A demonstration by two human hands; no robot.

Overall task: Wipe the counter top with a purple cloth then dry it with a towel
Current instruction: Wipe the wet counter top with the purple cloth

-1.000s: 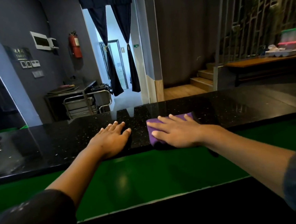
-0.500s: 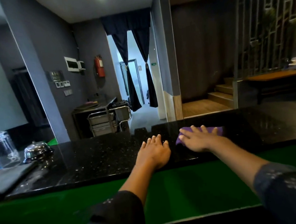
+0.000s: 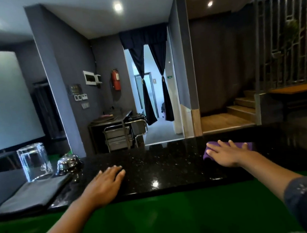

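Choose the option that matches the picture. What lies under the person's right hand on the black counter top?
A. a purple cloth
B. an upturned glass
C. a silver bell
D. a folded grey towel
A: the right hand lies flat with straight fingers on the purple cloth, pressing it on the counter top; the grey towel lies far off at the left end.

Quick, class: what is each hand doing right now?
Left hand: open, flat on the counter top.
Right hand: open, pressing the purple cloth.
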